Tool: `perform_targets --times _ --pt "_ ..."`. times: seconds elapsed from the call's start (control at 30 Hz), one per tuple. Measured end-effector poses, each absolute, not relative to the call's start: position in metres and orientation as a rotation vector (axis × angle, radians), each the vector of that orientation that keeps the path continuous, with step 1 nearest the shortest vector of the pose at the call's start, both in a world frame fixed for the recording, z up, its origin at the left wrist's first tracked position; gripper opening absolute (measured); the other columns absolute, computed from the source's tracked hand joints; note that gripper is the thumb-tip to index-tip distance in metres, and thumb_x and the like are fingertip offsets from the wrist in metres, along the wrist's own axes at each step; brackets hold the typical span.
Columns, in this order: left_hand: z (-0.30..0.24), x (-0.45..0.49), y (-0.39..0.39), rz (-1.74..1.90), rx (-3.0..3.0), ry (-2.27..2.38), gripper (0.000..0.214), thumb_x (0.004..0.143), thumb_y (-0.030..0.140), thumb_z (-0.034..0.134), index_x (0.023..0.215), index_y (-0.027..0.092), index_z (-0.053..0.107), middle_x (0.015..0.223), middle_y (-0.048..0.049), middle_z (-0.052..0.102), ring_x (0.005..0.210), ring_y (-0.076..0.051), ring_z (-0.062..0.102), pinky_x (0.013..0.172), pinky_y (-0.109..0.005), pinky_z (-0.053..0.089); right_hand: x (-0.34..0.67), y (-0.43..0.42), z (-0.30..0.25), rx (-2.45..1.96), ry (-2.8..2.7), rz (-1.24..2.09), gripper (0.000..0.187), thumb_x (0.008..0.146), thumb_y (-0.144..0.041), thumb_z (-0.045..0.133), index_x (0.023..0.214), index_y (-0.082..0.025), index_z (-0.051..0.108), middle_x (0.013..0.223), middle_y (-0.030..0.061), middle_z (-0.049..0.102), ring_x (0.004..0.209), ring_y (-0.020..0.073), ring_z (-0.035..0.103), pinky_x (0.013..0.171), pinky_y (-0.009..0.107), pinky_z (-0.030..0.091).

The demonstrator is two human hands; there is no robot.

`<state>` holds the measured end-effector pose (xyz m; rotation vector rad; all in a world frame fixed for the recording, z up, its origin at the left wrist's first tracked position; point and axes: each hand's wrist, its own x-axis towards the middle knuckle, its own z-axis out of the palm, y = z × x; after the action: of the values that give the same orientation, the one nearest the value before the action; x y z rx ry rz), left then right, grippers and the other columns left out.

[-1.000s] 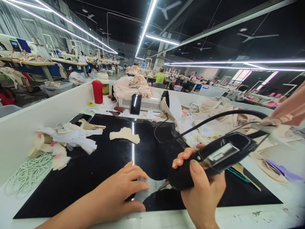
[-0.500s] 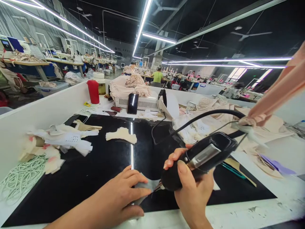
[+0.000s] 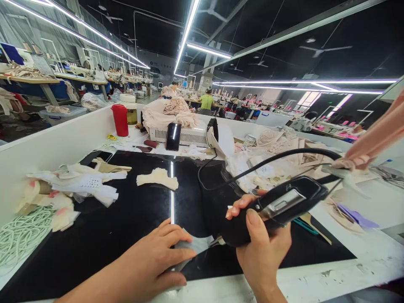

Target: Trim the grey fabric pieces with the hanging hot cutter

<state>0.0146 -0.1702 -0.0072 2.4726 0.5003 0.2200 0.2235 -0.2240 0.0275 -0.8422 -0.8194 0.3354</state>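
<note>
My right hand (image 3: pixel 263 248) is closed around a black corded electric hand tool (image 3: pixel 277 208); its tip meets a small grey fabric piece (image 3: pixel 195 246) on the black work mat (image 3: pixel 132 219). My left hand (image 3: pixel 154 261) lies flat on the mat with fingers pressing the left part of that grey piece. The tool's black cable (image 3: pixel 268 162) arcs up and to the right. A pink strap (image 3: pixel 372 141) hangs in from the upper right, near the cable.
Cream fabric cutouts (image 3: pixel 157 178) and white scraps (image 3: pixel 85 183) lie on the mat. A coil of pale green cord (image 3: pixel 22 235) sits at far left. A red cup (image 3: pixel 120 120), a phone (image 3: pixel 173 136) and a white box (image 3: pixel 189 136) stand at the back. Beige fabric (image 3: pixel 284 143) is heaped at right.
The view has shifted slightly. My left fingers have slid a little along the grey piece, and the tool has stayed at its edge.
</note>
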Motion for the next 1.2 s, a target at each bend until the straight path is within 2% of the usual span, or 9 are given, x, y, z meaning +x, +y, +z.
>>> perform_targets --times 0.27,0.43,0.53,0.63,0.77,0.9,0.97,1.07,1.2 --pt "-0.006 0.013 -0.168 0.256 2.448 0.48 0.047 0.09 0.021 0.077 0.133 0.038 0.067 0.137 -0.0019 0.064 0.13 -0.026 0.058 0.126 -0.059 0.02 0.226 -0.223 0.023 -0.908 -0.856 0.329 0.028 0.091 -0.025 0.074 0.115 -0.029 0.06 0.087 -0.0033 0.064 0.067 0.0133 0.063 0.064 0.032 0.056" --pt "-0.018 0.01 -0.164 0.456 2.367 0.631 0.036 0.097 0.022 0.065 0.131 0.036 0.067 0.141 -0.002 0.06 0.128 -0.024 0.06 0.116 -0.042 0.045 0.227 -0.225 0.026 -0.924 -0.866 0.316 0.03 0.088 -0.027 0.077 0.113 -0.028 0.059 0.088 -0.0034 0.066 0.065 0.0129 0.064 0.063 0.031 0.056" --pt "-0.03 0.012 -0.162 0.551 2.348 0.811 0.032 0.098 0.024 0.061 0.128 0.031 0.068 0.144 -0.0053 0.058 0.129 -0.027 0.06 0.112 -0.043 0.049 0.233 -0.224 0.029 -0.959 -0.914 0.267 0.03 0.087 -0.029 0.079 0.11 -0.027 0.06 0.087 -0.0029 0.068 0.064 0.0137 0.065 0.064 0.031 0.056" --pt "-0.039 0.017 -0.161 0.56 2.366 0.903 0.031 0.094 0.023 0.065 0.124 0.027 0.068 0.144 -0.0077 0.057 0.131 -0.03 0.057 0.113 -0.048 0.047 0.241 -0.225 0.034 -1.088 -0.983 0.214 0.033 0.085 -0.033 0.08 0.112 -0.025 0.062 0.095 0.001 0.071 0.076 0.0173 0.069 0.073 0.034 0.057" --pt "-0.039 0.023 -0.162 0.585 2.32 0.936 0.019 0.088 0.016 0.068 0.104 0.026 0.068 0.135 -0.0053 0.06 0.127 -0.028 0.058 0.109 -0.045 0.049 0.25 -0.235 0.036 -1.031 -0.898 -0.17 0.06 0.077 -0.026 0.086 0.131 -0.025 0.06 0.118 0.0049 0.066 0.106 0.0215 0.065 0.092 0.038 0.052" --pt "-0.034 0.027 -0.162 0.594 2.273 0.931 0.013 0.085 0.011 0.066 0.09 0.023 0.064 0.128 -0.0053 0.061 0.123 -0.027 0.059 0.105 -0.043 0.049 0.247 -0.245 0.019 -1.032 -1.284 -0.31 0.02 0.089 -0.016 0.071 0.106 -0.026 0.069 0.092 0.0 0.07 0.082 0.0166 0.067 0.078 0.03 0.054" --pt "-0.031 0.027 -0.161 0.586 2.258 0.904 0.014 0.086 0.009 0.063 0.088 0.022 0.064 0.127 -0.0052 0.062 0.122 -0.026 0.059 0.105 -0.042 0.048 0.242 -0.243 0.003 -1.132 -1.694 -0.184 0.018 0.096 -0.019 0.062 0.111 -0.028 0.068 0.097 0.0013 0.076 0.086 0.0192 0.072 0.078 0.031 0.057" --pt "-0.026 0.026 -0.16 0.614 2.209 0.863 0.011 0.088 0.012 0.061 0.089 0.023 0.064 0.122 -0.0039 0.064 0.115 -0.024 0.06 0.101 -0.038 0.047 0.234 -0.232 -0.019 -1.204 -1.954 -0.084 0.03 0.097 -0.023 0.061 0.126 -0.028 0.061 0.111 0.005 0.078 0.097 0.0241 0.075 0.083 0.035 0.06" --pt "-0.014 0.022 -0.156 0.616 2.066 0.889 0.003 0.088 0.021 0.062 0.087 0.023 0.064 0.091 0.0012 0.068 0.089 -0.02 0.062 0.084 -0.032 0.046 0.226 -0.217 -0.027 -1.361 -1.942 0.253 0.008 0.098 -0.023 0.058 0.104 -0.026 0.063 0.091 -0.0003 0.075 0.081 0.0183 0.073 0.075 0.027 0.058"
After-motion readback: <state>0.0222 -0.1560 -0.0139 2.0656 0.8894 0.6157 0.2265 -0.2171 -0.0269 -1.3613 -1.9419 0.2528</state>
